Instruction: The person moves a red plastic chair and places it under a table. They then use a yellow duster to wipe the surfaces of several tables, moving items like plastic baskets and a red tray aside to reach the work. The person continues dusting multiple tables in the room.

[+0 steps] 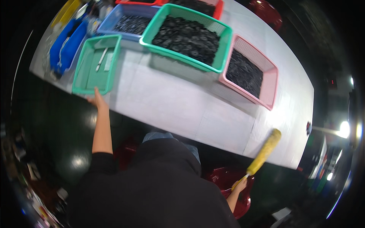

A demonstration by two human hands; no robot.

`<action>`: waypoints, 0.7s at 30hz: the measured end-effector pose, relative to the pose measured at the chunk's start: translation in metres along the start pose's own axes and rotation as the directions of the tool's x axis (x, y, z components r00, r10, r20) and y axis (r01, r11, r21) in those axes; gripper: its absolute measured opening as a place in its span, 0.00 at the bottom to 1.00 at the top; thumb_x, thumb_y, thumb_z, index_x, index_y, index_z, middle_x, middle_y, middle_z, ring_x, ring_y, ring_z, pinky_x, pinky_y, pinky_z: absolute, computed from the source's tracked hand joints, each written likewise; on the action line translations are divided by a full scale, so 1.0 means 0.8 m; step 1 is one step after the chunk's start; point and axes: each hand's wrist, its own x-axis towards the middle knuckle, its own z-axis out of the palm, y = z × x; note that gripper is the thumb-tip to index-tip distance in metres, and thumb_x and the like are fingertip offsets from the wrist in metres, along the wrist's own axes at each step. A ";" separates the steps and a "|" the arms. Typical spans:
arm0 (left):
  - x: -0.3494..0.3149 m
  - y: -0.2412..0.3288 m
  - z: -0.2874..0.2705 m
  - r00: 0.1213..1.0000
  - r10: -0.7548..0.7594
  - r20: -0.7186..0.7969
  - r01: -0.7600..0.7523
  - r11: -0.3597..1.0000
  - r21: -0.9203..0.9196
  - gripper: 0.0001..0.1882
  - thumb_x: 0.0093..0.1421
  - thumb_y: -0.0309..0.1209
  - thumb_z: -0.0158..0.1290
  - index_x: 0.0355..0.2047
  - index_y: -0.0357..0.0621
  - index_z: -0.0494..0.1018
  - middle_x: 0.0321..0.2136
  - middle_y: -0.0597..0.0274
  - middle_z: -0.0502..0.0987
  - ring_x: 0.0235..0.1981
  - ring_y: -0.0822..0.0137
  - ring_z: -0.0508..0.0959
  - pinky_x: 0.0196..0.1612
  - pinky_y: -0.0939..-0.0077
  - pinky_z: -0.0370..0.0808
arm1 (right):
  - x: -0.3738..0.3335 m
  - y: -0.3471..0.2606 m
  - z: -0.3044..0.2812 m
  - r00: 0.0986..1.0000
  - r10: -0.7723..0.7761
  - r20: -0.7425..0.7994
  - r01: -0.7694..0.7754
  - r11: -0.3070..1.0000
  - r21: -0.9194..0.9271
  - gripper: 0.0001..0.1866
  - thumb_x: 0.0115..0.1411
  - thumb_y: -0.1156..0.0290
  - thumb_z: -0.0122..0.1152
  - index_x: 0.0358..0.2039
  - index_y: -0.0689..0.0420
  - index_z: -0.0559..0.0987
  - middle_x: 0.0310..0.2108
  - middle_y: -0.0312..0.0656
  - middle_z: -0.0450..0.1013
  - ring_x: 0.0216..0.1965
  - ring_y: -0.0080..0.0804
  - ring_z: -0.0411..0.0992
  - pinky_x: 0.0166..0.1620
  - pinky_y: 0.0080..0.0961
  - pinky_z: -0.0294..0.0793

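So the right hand (240, 185) was closed around the handle of a yellow fluffy duster (265, 151), its head held out over the near edge of the counter (163, 100), toward the right end. Whether the surface was actually being touched couldn't be told. The left hand (99, 102) was partly open, fingers at the near rim of the small green basket (93, 80), over by the left end; can't tell if the rim was pinched or just steadied. A white stick (101, 59) was left inside.

The step in hand looked like dusting, as far as could be judged. For the next stroke, a firm grip would be needed, and the pink basket (271, 85) of black pieces (244, 73) should be kept clear of.
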 end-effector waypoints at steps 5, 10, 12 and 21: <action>-0.172 -0.004 0.068 0.666 0.589 0.458 -0.717 0.674 0.176 0.35 0.56 0.28 0.52 0.60 0.36 0.47 0.58 0.47 0.53 0.60 0.56 0.53 0.59 0.62 0.52 | 0.020 -0.024 0.066 0.999 0.020 -0.037 -0.015 0.991 0.132 0.15 0.63 0.53 0.44 0.44 0.49 0.68 0.13 0.35 0.60 0.08 0.22 0.57 0.09 0.17 0.57; -0.430 -0.056 0.160 0.197 -0.187 0.963 0.057 0.982 0.179 0.31 0.59 0.36 0.52 0.58 0.41 0.53 0.57 0.56 0.56 0.57 0.62 0.60 0.54 0.66 0.63 | 0.033 -0.019 0.113 0.936 -0.166 0.310 0.188 0.981 -0.043 0.19 0.63 0.55 0.46 0.51 0.48 0.70 0.12 0.34 0.61 0.08 0.19 0.58 0.10 0.16 0.57; -0.499 -0.068 0.199 0.102 -0.460 0.882 0.280 0.864 0.418 0.36 0.56 0.41 0.55 0.58 0.41 0.52 0.54 0.52 0.58 0.56 0.57 0.61 0.53 0.59 0.65 | 0.077 -0.020 0.093 0.981 -0.100 0.169 0.119 0.987 -0.108 0.18 0.63 0.56 0.46 0.51 0.47 0.70 0.11 0.34 0.61 0.08 0.20 0.59 0.10 0.18 0.58; -0.655 -0.106 0.332 0.120 -0.680 0.724 0.720 0.561 0.408 0.30 0.52 0.38 0.58 0.50 0.34 0.61 0.48 0.42 0.64 0.47 0.46 0.68 0.50 0.48 0.70 | 0.340 -0.115 -0.114 0.992 -0.116 -0.049 0.109 0.986 -0.124 0.17 0.64 0.57 0.45 0.47 0.51 0.71 0.10 0.32 0.60 0.08 0.18 0.59 0.10 0.18 0.57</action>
